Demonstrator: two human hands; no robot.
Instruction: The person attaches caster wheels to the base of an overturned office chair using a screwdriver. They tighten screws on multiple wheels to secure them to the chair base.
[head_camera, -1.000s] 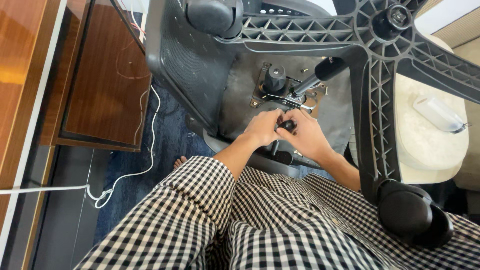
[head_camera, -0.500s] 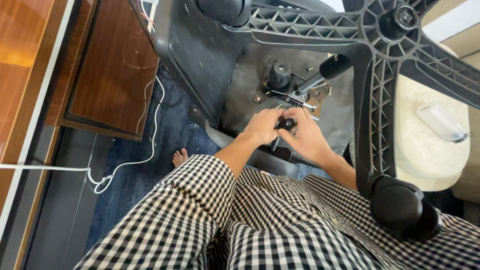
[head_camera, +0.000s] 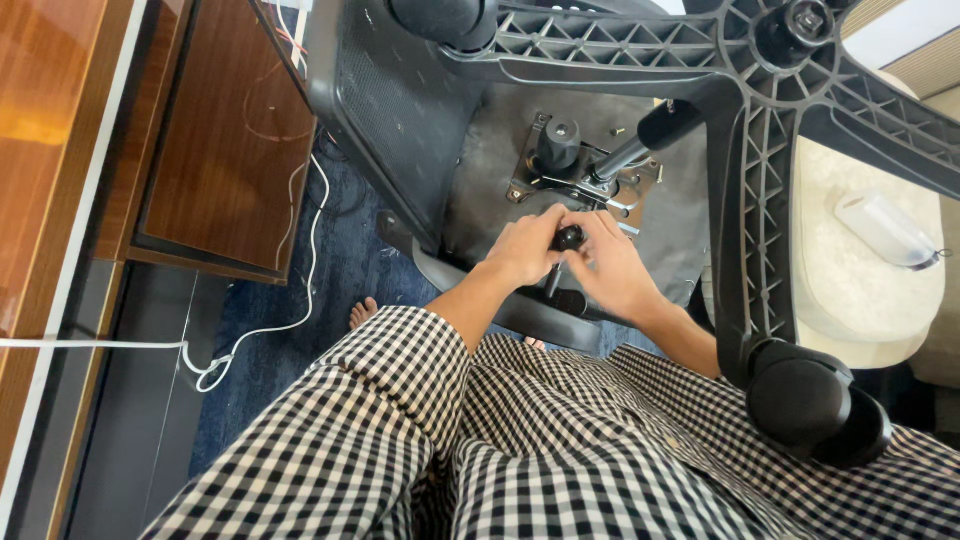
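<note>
An office chair lies overturned in front of me, its black star base (head_camera: 745, 120) and casters pointing toward me. My left hand (head_camera: 525, 243) and my right hand (head_camera: 610, 265) meet under the seat (head_camera: 500, 160), both gripping a small black knob (head_camera: 569, 238) on a thin lever. Just beyond them sits the metal seat mechanism plate (head_camera: 560, 170) with a second lever ending in a black handle (head_camera: 668, 124). My legs in black-and-white checked trousers (head_camera: 480, 440) fill the bottom of the view.
A dark wooden cabinet (head_camera: 220, 150) stands at the left with white cables (head_camera: 250, 330) trailing over the blue carpet. A cream cushioned seat (head_camera: 860, 290) with a clear plastic bottle (head_camera: 885, 230) is at the right. A black caster (head_camera: 815, 405) hangs close to my right knee.
The view has shifted slightly; both hands stay together on the knob with barely any motion.
</note>
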